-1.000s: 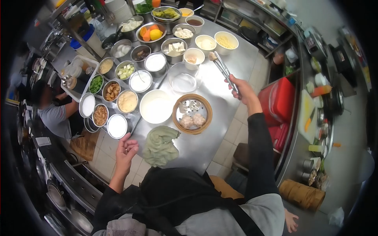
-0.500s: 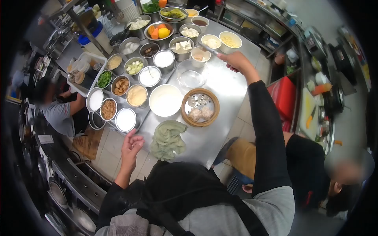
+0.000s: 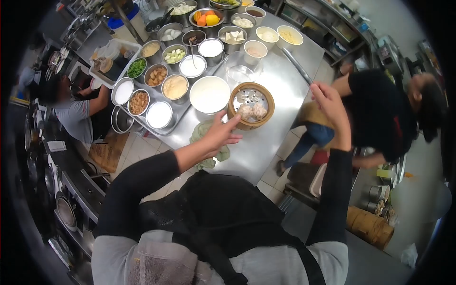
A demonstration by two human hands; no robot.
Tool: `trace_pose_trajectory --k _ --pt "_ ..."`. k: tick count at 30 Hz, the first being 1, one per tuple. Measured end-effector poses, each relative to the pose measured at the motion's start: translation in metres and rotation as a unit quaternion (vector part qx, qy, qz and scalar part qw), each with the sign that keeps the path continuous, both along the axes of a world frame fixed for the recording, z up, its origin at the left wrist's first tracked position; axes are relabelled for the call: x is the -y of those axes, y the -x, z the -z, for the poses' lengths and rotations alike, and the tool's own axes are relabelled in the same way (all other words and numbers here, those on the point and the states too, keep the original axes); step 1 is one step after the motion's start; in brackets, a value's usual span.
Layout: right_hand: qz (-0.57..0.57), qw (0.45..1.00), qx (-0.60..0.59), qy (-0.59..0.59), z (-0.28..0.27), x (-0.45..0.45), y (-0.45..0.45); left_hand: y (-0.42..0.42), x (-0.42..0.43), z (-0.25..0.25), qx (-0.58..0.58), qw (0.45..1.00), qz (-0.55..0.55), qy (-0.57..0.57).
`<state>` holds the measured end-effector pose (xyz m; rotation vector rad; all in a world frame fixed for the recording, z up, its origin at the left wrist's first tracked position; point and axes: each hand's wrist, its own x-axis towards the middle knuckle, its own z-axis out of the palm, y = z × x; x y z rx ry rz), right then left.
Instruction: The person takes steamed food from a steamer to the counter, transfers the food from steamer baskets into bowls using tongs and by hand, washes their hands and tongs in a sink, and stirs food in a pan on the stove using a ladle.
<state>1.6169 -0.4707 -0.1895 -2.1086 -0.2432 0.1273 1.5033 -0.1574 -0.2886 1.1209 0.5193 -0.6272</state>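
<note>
My right hand (image 3: 330,102) grips long, narrow metal tongs (image 3: 298,66), which reach up and left over the table's right edge. My left hand (image 3: 219,137) is open, fingers apart, its fingertips at the lower left side of a round bamboo steamer (image 3: 270,103); whether they touch it I cannot tell. Two pale dumplings (image 3: 251,112) sit in the near half of the steamer on a perforated liner. Partly under my left hand and wrist lies a crumpled green cloth (image 3: 204,129). A large white bowl (image 3: 209,95) stands just left of the steamer.
Several metal tubs of ingredients, one with diced green pieces (image 3: 174,54), crowd the table's left and back. A cup (image 3: 255,51) and a clear round container (image 3: 240,72) stand behind the steamer. One person (image 3: 380,107) is close on the right, another (image 3: 78,111) at far left.
My left hand has come up and right to the steamer. My right hand has drawn back from the cup with the tongs, towards me and right. The person on the right has shifted forward.
</note>
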Motion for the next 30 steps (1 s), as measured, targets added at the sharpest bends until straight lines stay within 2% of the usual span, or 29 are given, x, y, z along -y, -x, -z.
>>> trace_pose_trajectory --k 2,3,5,10,12,14,16,18,20,26,28,30 --pt "0.011 0.995 -0.070 0.074 -0.007 0.023 0.027 -0.005 0.031 0.015 0.016 0.999 -0.039 -0.008" --pt "0.014 0.995 -0.067 0.073 -0.006 0.037 0.038 -0.007 0.040 0.020 0.033 0.996 -0.078 -0.017" --pt "0.035 0.988 -0.122 0.091 0.000 0.056 0.059 -0.008 0.046 0.028 0.052 0.995 -0.078 -0.032" --pt "0.061 0.991 -0.117 0.026 0.014 0.080 0.096 -0.025 0.038 0.034 0.074 0.994 -0.045 -0.073" --pt "0.008 0.987 -0.156 0.023 0.018 0.090 0.096 -0.039 0.026 0.036 0.089 0.992 0.062 -0.070" --pt "-0.001 0.987 -0.156 0.026 0.011 0.080 0.097 -0.043 0.025 0.032 0.090 0.989 0.090 -0.072" --pt "-0.020 0.978 -0.194 0.077 -0.009 0.062 0.095 -0.046 0.027 0.017 0.156 0.960 0.150 -0.178" --pt "-0.044 0.976 -0.193 0.095 -0.008 0.055 0.084 -0.049 0.026 0.028 0.197 0.950 0.149 -0.192" --pt "-0.061 0.954 -0.238 0.174 -0.015 0.048 0.073 -0.050 0.027 0.035 0.348 0.880 0.157 -0.283" --pt "-0.098 0.938 -0.253 0.214 -0.006 0.036 0.029 -0.047 0.030 0.027 0.359 0.874 0.149 -0.290" --pt "-0.115 0.922 -0.246 0.277 -0.005 0.026 0.020 -0.046 0.030 0.029 0.362 0.879 0.135 -0.281" --pt "-0.137 0.914 -0.257 0.283 -0.002 0.012 0.009 -0.044 0.029 0.029 0.367 0.872 0.138 -0.293"
